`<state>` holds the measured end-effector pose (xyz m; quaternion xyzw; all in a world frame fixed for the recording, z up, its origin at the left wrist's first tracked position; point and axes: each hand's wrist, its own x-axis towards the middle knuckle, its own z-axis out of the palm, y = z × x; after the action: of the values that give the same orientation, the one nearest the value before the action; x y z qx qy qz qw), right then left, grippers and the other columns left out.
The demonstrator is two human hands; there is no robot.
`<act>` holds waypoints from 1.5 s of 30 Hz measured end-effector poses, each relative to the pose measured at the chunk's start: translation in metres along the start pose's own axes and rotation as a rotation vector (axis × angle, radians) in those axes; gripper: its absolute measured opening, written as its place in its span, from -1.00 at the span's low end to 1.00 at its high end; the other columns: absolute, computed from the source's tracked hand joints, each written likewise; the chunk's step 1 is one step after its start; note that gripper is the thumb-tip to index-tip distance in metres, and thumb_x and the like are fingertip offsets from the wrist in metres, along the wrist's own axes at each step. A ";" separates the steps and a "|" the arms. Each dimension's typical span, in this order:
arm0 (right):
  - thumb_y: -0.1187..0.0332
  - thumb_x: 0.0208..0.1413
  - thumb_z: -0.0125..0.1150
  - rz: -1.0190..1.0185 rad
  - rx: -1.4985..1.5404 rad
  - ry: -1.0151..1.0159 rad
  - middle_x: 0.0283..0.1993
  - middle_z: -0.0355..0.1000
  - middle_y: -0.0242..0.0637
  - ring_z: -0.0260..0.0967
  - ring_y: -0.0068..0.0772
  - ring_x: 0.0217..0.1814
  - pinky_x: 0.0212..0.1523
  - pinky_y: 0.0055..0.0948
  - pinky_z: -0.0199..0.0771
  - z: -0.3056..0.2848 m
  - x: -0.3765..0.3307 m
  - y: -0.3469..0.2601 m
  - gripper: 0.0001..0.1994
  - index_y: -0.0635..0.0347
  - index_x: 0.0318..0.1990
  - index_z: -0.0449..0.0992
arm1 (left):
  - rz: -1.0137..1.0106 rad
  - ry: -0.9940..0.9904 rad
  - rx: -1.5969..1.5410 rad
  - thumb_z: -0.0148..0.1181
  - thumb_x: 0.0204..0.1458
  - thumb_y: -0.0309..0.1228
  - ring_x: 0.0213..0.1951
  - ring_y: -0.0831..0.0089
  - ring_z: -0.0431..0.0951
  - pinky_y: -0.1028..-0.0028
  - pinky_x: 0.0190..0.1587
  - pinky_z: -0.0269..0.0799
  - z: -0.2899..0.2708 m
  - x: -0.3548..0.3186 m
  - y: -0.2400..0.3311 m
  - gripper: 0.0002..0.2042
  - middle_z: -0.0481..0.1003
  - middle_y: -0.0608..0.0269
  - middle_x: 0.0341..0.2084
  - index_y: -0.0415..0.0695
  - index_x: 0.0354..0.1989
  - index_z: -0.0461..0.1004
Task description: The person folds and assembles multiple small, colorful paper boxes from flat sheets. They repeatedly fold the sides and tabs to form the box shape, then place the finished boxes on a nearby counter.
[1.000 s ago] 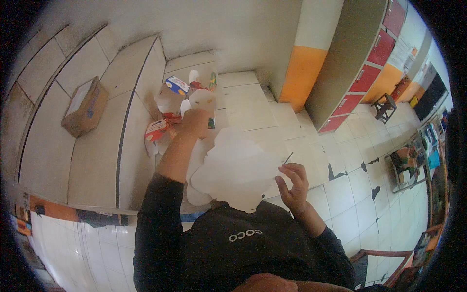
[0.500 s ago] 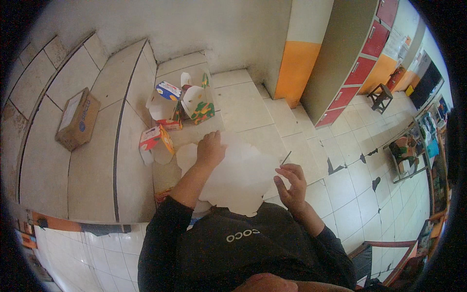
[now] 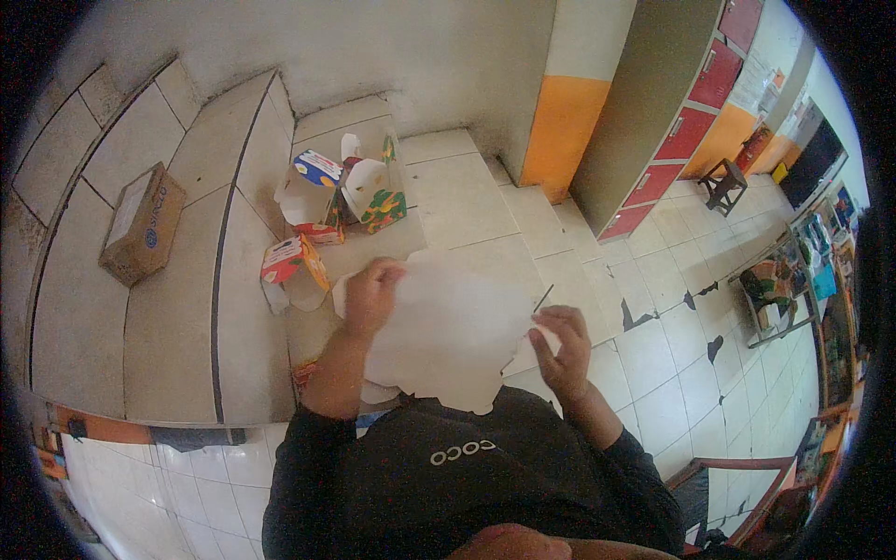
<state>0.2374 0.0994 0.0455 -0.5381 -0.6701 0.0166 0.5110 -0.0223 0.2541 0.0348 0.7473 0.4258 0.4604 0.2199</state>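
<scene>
Blue-flapped box: on my feed, an open, white-lined card box with a blue-and-white printed flap (image 3: 317, 168) stands on the pale tiled step (image 3: 457, 187); its contents I cannot make out.
Leaf-print box: an open white card box with green and orange leaf shapes (image 3: 383, 210) stands just beside it, to the right, flaps raised; contents not legible to me.
Small box: a red, white and yellow printed card box (image 3: 294, 261) lies nearer the person, tilted.
Carton: a brown cardboard carton with a pale label (image 3: 145, 229) rests on the higher step at left; I cannot see inside.
White sheet: a broad, white, card-like sheet with an irregular edge (image 3: 448, 327) is located in front of the torso, between the two hands.
Left arm: dark-sleeved, reaching up from below, with the left hand (image 3: 371, 294) over the sheet's upper left part.
Left fingers: curled and slightly blurred; I cannot tell whether they grip the sheet.
Right arm: forearm angled up and leftward, the right hand (image 3: 565, 350) at the sheet's right edge.
Right fingers: bent, thumb and forefinger slightly apart; a thin dark stick (image 3: 543, 299) projects above the fingertips. Firmness of grip: cannot be determined.
</scene>
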 end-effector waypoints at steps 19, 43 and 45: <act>0.32 -0.14 0.27 -0.679 0.020 -0.273 0.11 0.25 -0.05 0.14 -0.04 0.22 0.21 0.03 -0.02 0.028 0.063 -0.053 -0.57 0.17 -0.04 0.40 | -0.423 -0.228 -1.278 0.21 -0.09 -0.48 -0.02 0.40 0.37 0.42 0.00 0.32 -0.055 -0.047 0.144 -0.44 0.32 0.12 -0.03 -0.24 0.10 0.11; 0.27 -0.01 0.15 0.151 0.039 -0.792 -0.22 0.47 -0.23 0.44 -0.29 -0.21 -0.11 -0.35 0.42 0.014 0.107 -0.097 -0.74 0.06 -0.13 0.48 | -0.318 -0.376 -0.193 0.22 -0.06 -0.32 -0.41 0.62 0.47 0.57 -0.39 0.41 -0.042 -0.023 0.127 -0.74 0.48 0.16 -0.40 -0.25 -0.29 0.42; 0.32 -0.03 0.15 0.306 0.151 -0.759 -0.21 0.47 -0.25 0.44 -0.30 -0.20 -0.19 -0.38 0.45 0.015 0.107 -0.095 -0.76 0.06 -0.16 0.49 | -0.209 -0.099 -0.192 0.24 -0.08 -0.35 -0.43 0.61 0.46 0.57 -0.41 0.41 -0.040 -0.025 0.126 -0.78 0.47 0.17 -0.45 -0.24 -0.36 0.42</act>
<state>0.1710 0.1460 0.1644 -0.5482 -0.7201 0.3386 0.2573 -0.0079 0.1629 0.1320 0.6962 0.4441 0.4360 0.3579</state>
